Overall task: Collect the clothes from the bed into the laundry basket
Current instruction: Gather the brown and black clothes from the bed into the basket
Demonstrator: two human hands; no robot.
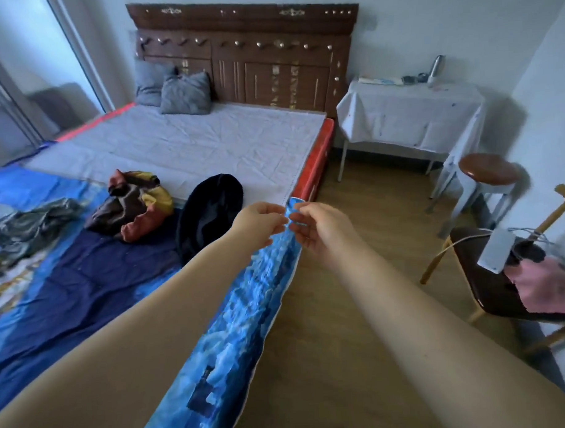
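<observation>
Both my hands reach out over the bed's right edge. My left hand [259,222] and my right hand [320,228] each pinch the corner of the blue patterned sheet [252,298], which hangs down the bed's side. On the bed lie a black garment [210,213], a brown, orange and yellow bundle of clothes [133,206] and a grey-green garment [28,226] at the far left. No laundry basket is in view.
The bed [189,143] has a grey sheet, two grey pillows [181,92] and a wooden headboard. To the right stand a white-draped table [412,113], a round stool [488,171] and a chair [507,279] with a pink cloth. Wooden floor lies between.
</observation>
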